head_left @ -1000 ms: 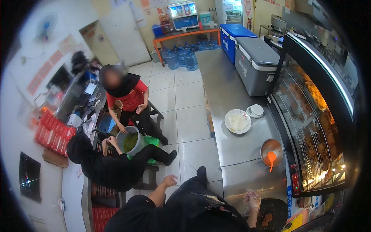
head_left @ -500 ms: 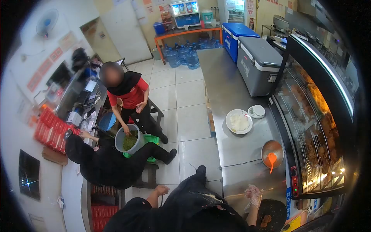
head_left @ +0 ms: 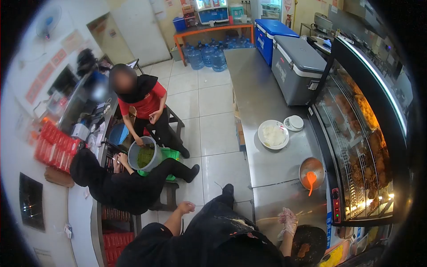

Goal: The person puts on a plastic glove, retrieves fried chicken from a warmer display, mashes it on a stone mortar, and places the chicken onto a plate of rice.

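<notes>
My left hand (head_left: pixel 186 207) is bare and hangs above the floor beside my leg, its fingers curled in with nothing visible in them. A clear plastic glove covers my right hand (head_left: pixel 288 221), held over the steel counter (head_left: pixel 276 196) with the fingers loosely bent and apart. It is just beside a dark round board or pan (head_left: pixel 313 240), on which lies a brown piece of food (head_left: pixel 304 250). Farther up the counter, a metal bowl (head_left: pixel 304 165) holds an orange spoon (head_left: pixel 311 180).
A white plate (head_left: pixel 262 141) of rice stands beside a small white scale (head_left: pixel 294 123). A lit glass display cabinet (head_left: pixel 356 151) of fried food borders the right side. Two co-workers sit at left around a tub (head_left: pixel 155 161) of green food. Cooler boxes (head_left: pixel 298 66) stand behind.
The view has shifted slightly. The nearer co-worker's hand has left the red boxes, and both their hands are now together near the counter shelf. My own hands have barely moved.
</notes>
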A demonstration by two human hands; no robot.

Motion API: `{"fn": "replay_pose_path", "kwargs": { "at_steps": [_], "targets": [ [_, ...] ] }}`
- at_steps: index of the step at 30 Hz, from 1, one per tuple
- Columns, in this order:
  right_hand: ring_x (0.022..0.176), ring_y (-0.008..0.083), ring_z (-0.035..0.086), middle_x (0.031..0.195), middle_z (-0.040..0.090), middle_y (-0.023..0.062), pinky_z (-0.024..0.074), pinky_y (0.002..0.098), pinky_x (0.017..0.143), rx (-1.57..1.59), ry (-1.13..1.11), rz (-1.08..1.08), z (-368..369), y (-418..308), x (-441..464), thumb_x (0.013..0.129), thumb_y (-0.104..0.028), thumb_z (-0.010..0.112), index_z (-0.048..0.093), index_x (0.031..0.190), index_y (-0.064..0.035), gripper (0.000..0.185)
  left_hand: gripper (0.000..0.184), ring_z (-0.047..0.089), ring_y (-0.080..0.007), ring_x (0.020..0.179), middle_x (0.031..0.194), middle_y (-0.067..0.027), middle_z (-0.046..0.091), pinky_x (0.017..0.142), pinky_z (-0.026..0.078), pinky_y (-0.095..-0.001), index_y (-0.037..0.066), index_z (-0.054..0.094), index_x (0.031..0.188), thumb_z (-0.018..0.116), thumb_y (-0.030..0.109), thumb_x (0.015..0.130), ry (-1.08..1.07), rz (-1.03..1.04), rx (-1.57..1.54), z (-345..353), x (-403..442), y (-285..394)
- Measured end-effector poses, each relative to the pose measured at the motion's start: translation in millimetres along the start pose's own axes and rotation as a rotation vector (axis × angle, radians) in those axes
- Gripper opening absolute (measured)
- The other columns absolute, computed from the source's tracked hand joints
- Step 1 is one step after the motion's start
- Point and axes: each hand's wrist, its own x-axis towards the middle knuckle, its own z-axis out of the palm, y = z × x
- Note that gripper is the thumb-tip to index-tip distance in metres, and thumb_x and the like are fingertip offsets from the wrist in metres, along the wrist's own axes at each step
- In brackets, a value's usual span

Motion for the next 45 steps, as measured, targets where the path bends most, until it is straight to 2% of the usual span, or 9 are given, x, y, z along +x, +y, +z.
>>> {"fn": "replay_pose_path", "kwargs": {
  "at_steps": [11,23,25,32,34,36,38,42,45],
  "targets": [
    [0.047,0.0121,0.057,0.071,0.067,0.0060,0.0471,0.0273,0.042,0.099,-0.028,-0.030,7.7,-11.2,-8.2,0.094,-0.033,0.073,0.068,0.097,-0.0072,0.027,0.041,0.065,-0.0152,0.066,0.081,-0.0052,0.071,0.063,0.056,-0.0316,0.015,0.076,0.114,0.077,0.011,0.073,0.042,-0.057,0.198,-3.0,-11.3,-16.8],
    [0.049,0.0127,0.060,0.077,0.071,0.0098,0.0487,0.0276,0.043,0.131,-0.021,-0.112,-10.6,7.7,-7.6,0.096,-0.033,0.070,0.067,0.103,-0.0052,0.028,0.036,0.063,-0.0137,0.068,0.079,-0.0037,0.069,0.056,0.049,-0.0293,0.010,0.074,0.112,0.075,0.010,0.077,0.019,0.048,0.149,-3.1,1.8,20.0],
    [0.056,0.0134,0.061,0.080,0.071,0.0092,0.0522,0.0272,0.051,0.148,-0.021,-0.078,-21.6,21.0,-0.9,0.098,-0.022,0.066,0.068,0.108,-0.0035,0.021,0.035,0.063,-0.0139,0.068,0.080,-0.0040,0.069,0.057,0.050,-0.0293,0.009,0.074,0.113,0.073,0.010,0.078,-0.006,0.053,0.106,-2.0,0.4,36.4],
    [0.060,0.0116,0.062,0.077,0.070,0.0039,0.0523,0.0263,0.055,-0.102,0.147,0.006,-0.6,-59.4,-48.1,0.094,-0.032,0.073,0.072,0.113,-0.0030,0.035,0.035,0.063,-0.0142,0.070,0.082,-0.0048,0.069,0.060,0.051,-0.0296,0.005,0.073,0.115,0.066,0.013,0.081,-0.078,0.118,0.013,6.8,35.0,33.5],
    [0.063,0.0106,0.063,0.084,0.072,0.0038,0.0513,0.0256,0.056,0.069,0.133,0.063,0.7,-79.8,-60.8,0.094,-0.036,0.072,0.071,0.121,-0.0054,0.040,0.033,0.065,-0.0155,0.071,0.083,-0.0051,0.069,0.058,0.050,-0.0305,0.005,0.071,0.116,0.068,0.017,0.086,-0.060,0.081,0.101,12.3,26.7,45.3],
    [0.068,0.0105,0.064,0.092,0.073,0.0045,0.0509,0.0255,0.058,0.028,0.105,0.064,-11.5,-57.7,-31.3,0.097,-0.036,0.069,0.061,0.137,-0.0064,0.051,0.030,0.066,-0.0162,0.071,0.082,-0.0056,0.069,0.056,0.049,-0.0301,0.006,0.071,0.117,0.068,0.020,0.090,-0.204,0.042,-0.058,8.8,51.0,31.4],
    [0.072,0.0100,0.063,0.090,0.068,0.0017,0.0499,0.0260,0.059,0.285,-0.113,-0.328,-21.5,-63.6,-11.1,0.100,-0.035,0.065,0.043,0.153,-0.0082,0.063,0.028,0.067,-0.0167,0.071,0.084,-0.0061,0.070,0.053,0.048,-0.0294,0.007,0.070,0.116,0.067,0.022,0.092,-0.151,-0.005,0.026,11.3,37.7,39.9],
    [0.077,0.0098,0.059,0.090,0.063,-0.0026,0.0464,0.0241,0.068,0.040,0.058,-0.320,11.7,-226.7,20.4,0.096,-0.037,0.069,0.024,0.162,-0.0112,0.084,0.025,0.064,-0.0159,0.067,0.087,-0.0057,0.069,0.052,0.048,-0.0295,0.006,0.069,0.115,0.064,0.018,0.093,-0.176,-0.050,0.069,7.8,58.4,36.6],
    [0.069,0.0082,0.055,0.084,0.062,-0.0010,0.0434,0.0240,0.058,0.018,0.032,-0.423,23.9,-308.0,92.4,0.095,-0.026,0.068,0.015,0.163,-0.0110,0.088,0.028,0.063,-0.0156,0.070,0.089,-0.0055,0.068,0.055,0.049,-0.0303,0.006,0.068,0.117,0.061,0.013,0.090,-0.115,-0.044,0.031,7.0,60.7,52.9]
  ]
}}
